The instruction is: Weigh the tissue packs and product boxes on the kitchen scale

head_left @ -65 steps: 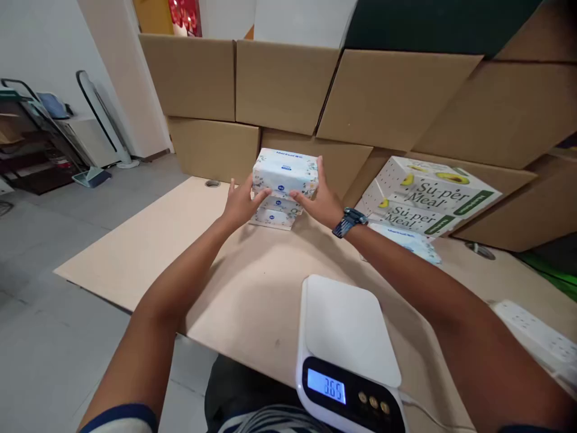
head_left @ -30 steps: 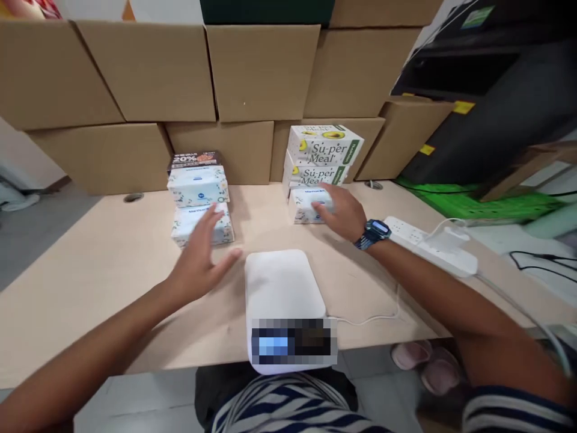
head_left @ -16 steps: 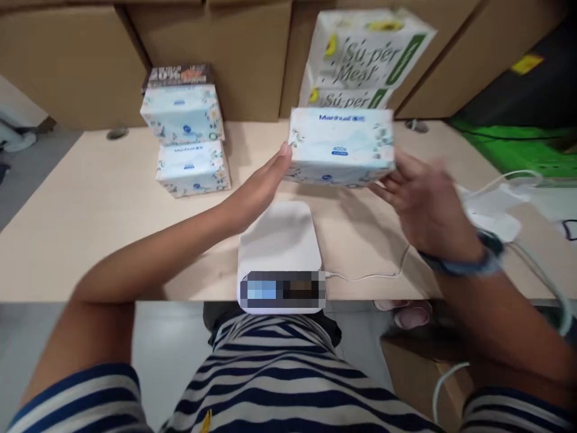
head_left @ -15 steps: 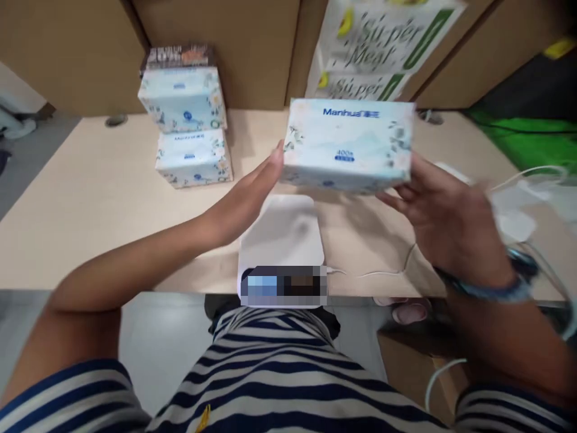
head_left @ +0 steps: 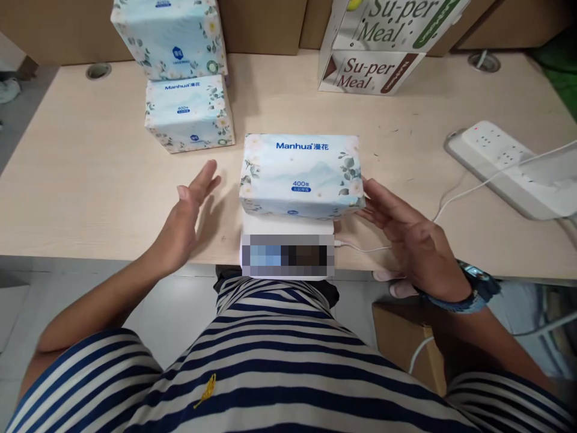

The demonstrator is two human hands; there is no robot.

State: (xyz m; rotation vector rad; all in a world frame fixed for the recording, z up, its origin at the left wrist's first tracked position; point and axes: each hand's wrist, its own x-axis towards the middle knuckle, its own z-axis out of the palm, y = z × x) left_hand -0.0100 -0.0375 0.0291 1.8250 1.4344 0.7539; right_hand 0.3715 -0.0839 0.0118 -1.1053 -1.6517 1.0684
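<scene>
A pale blue floral pack of tissues (head_left: 297,171), printed "Manhua", rests on a white flat device (head_left: 288,225) that looks like a digital scale with a blurred-out display. The pack covers most of its top. My left hand (head_left: 183,219) is apart from the pack on its left, fingers stretched and holding nothing. At the pack's right end is my right hand (head_left: 406,237), its fingers extended; the fingertips are at the corner, and whether they touch it I cannot tell. Back left, two similar tissue packs are stacked, a lower pack (head_left: 192,114) and an upper pack (head_left: 169,42).
Two "Su-per Meal" boxes (head_left: 369,72) stand stacked at the back of the desk (head_left: 81,180). A white power strip (head_left: 509,162) lies on the right with cables. A thin white cable (head_left: 360,248) runs from the device. Below the desk is a cardboard box (head_left: 401,337).
The tissue pack has come down from the air onto the white device. My left hand has let go and moved left, while my right hand has loosened at the pack's right end.
</scene>
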